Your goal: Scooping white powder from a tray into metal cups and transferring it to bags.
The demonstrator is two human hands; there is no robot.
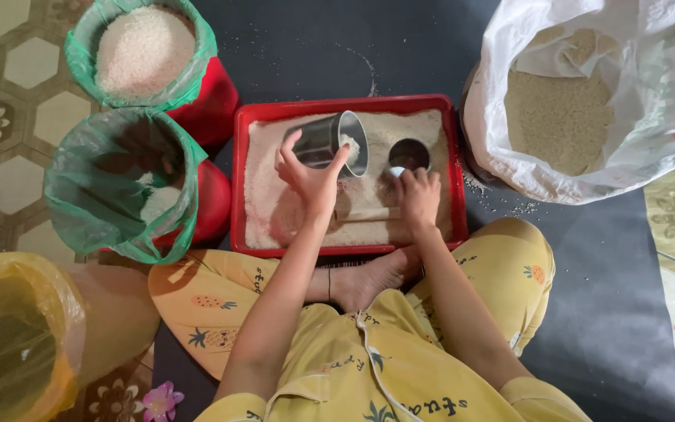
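A red tray [345, 106] holding a layer of white rice lies on the dark mat in front of my crossed legs. My left hand [306, 176] grips a steel cup [330, 141] tipped on its side, its mouth facing right with a little rice inside. My right hand [418, 195] rests over the rice in the tray and touches a smaller steel cup [409, 155] that stands upright in the rice. Whether those fingers hold the small cup I cannot tell.
Two red buckets lined with green bags stand left of the tray: one [144, 51] full of white rice, one [123, 184] nearly empty. A yellow-lined container [17, 336] sits at bottom left. A big white sack [580, 101] of brownish grain stands at right.
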